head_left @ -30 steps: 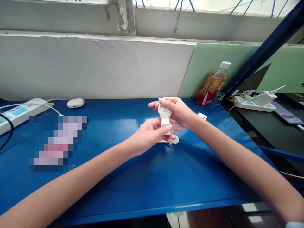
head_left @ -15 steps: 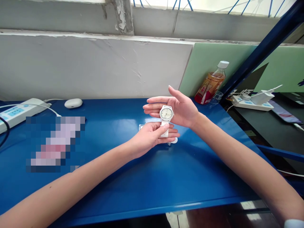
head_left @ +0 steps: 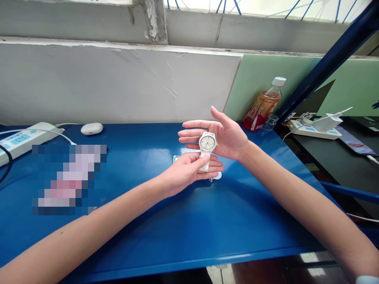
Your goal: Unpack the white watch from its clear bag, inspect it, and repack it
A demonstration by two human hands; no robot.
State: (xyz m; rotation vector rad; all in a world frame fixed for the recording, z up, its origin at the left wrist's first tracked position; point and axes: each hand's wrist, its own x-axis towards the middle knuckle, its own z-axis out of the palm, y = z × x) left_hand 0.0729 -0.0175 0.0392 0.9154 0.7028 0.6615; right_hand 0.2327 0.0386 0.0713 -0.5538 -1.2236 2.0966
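A white wristwatch (head_left: 207, 142) with a pale round dial faces up in the middle of the head view. My left hand (head_left: 186, 170) grips its strap, the thumb pressed on top and the fingers stretched out underneath. Just beyond it, my right hand (head_left: 223, 136) is open, palm showing, with fingers pointing left and thumb raised. The watch case overlaps the right hand's lower fingers; whether they touch, I cannot tell. Below the left fingertips lies a small white tag-like item (head_left: 217, 176) with a short chain, partly covered. A small clear item (head_left: 176, 158) is mostly hidden behind the left hand.
On the blue table (head_left: 189, 232), a white earbud case (head_left: 91, 128) and a power strip (head_left: 29, 138) lie at the left, near a blurred-out object (head_left: 77, 173). A drink bottle (head_left: 263, 104) leans at the back right. Beyond the blue post is another power strip (head_left: 316, 129).
Almost nothing differs. The camera view shifts very slightly, and both hands and the watch keep practically the same pose.
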